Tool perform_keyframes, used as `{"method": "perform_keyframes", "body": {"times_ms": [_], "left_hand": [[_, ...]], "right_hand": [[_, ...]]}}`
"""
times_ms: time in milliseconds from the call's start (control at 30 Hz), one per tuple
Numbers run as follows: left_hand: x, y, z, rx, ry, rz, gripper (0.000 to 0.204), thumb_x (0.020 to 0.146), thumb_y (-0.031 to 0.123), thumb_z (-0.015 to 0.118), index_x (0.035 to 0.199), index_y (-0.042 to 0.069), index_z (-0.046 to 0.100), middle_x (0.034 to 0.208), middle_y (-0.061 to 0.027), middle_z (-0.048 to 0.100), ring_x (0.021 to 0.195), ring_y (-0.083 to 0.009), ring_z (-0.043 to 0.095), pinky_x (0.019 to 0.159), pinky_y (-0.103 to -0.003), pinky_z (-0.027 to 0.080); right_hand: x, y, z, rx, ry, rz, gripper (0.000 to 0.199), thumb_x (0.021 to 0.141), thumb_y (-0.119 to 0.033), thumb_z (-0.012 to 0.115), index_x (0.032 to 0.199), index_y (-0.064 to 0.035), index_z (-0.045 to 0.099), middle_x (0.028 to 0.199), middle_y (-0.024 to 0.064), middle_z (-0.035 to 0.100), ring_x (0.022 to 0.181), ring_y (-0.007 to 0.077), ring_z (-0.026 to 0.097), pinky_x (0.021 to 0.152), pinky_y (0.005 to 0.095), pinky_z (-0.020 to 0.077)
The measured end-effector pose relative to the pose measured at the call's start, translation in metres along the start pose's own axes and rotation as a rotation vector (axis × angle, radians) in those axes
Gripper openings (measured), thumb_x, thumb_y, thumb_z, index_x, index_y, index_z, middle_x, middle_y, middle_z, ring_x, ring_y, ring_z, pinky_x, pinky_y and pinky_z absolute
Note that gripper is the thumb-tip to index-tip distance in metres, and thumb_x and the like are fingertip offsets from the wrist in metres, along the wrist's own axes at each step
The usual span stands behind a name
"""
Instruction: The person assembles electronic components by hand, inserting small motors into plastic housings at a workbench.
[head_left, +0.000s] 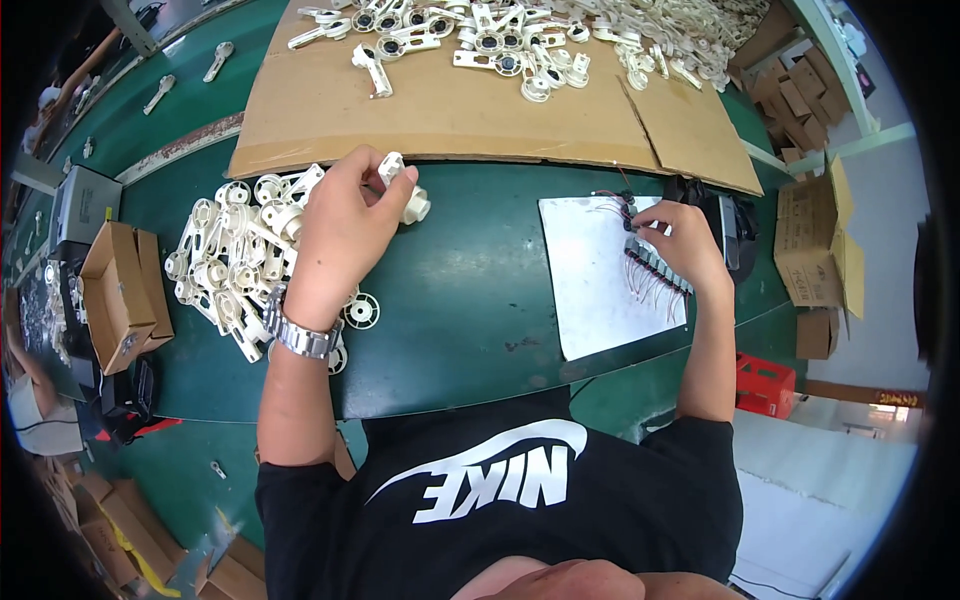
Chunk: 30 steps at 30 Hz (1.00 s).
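My left hand is closed on a white plastic housing, holding it above the green table between thumb and fingers. Beside and beneath that wrist lies a heap of similar white plastic housings with round ring ends and flat handles. Over on the right, my right hand has its fingertips pinched at a small dark motor with thin wires. Close under those fingers runs a row of small motors with red and dark wires, lying on a white sheet.
A cardboard sheet covers the table's far side, bearing many white housings, some with dark round centres. Open cardboard boxes stand at the left and right. A red crate sits on the floor. Another person's arm shows far left.
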<state>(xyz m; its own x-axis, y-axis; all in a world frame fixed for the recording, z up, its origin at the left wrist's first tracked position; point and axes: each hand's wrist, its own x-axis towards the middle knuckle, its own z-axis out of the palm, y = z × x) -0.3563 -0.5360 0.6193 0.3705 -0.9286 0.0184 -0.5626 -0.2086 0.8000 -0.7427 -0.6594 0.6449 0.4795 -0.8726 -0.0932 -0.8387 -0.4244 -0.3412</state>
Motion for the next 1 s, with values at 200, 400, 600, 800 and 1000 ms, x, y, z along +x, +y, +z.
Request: {"method": "perform_keyframes", "body": {"times_ms": [200,400,600,800,1000], "left_hand": [[0.009,-0.013,0.014,-0.654,-0.215,-0.127,0.025,0.102,0.023,0.072,0.108,0.0,0.067,0.095,-0.0046,0.073,0.084,-0.0105,0.07,0.076,-0.025,0.058],[0.012,-0.01,0.012,-0.792,-0.278,-0.212,0.03,0.102,0.022,0.073,0.117,-0.002,0.066,0.106,-0.0078,0.074,0.092,-0.0128,0.073,0.09,-0.027,0.062],[0.016,-0.01,0.012,-0.978,-0.281,-0.205,0.036,0.101,0.016,0.072,0.128,-0.004,0.061,0.106,-0.0085,0.074,0.096,-0.0168,0.075,0.093,-0.031,0.064],[0.013,-0.005,0.01,-1.098,-0.281,-0.134,0.044,0.101,-0.001,0.066,0.143,-0.003,0.054,0.117,-0.01,0.068,0.105,-0.0207,0.073,0.098,-0.035,0.064],[0.011,-0.003,0.007,-1.039,-0.262,-0.13,0.038,0.099,-0.005,0.065,0.137,-0.003,0.059,0.119,-0.0124,0.069,0.107,-0.0218,0.073,0.098,-0.034,0.064]], "right_hand": [[-0.004,0.005,0.014,0.017,0.049,-0.04,0.025,0.08,0.0,0.076,0.105,0.0003,0.076,0.098,0.0172,0.072,0.09,0.0354,0.069,0.083,0.0416,0.0555],[-0.006,0.003,0.025,-0.068,0.11,-0.127,0.024,0.086,-0.006,0.074,0.108,0.0026,0.072,0.1,0.0184,0.068,0.098,0.0399,0.067,0.088,0.0454,0.054],[-0.009,-0.031,0.004,0.138,0.201,-0.116,0.023,0.093,-0.002,0.07,0.115,0.0042,0.069,0.104,0.0181,0.07,0.088,0.0333,0.07,0.075,0.0383,0.0563],[0.014,-0.103,0.011,0.418,0.167,-0.459,0.03,0.097,-0.005,0.069,0.127,-0.0009,0.067,0.1,0.0125,0.071,0.084,0.0223,0.069,0.074,0.0332,0.0539],[0.052,-0.148,0.04,0.677,0.17,-0.417,0.024,0.104,-0.01,0.059,0.126,-0.0025,0.066,0.097,0.013,0.071,0.08,0.0209,0.067,0.074,0.0348,0.0545]]}}
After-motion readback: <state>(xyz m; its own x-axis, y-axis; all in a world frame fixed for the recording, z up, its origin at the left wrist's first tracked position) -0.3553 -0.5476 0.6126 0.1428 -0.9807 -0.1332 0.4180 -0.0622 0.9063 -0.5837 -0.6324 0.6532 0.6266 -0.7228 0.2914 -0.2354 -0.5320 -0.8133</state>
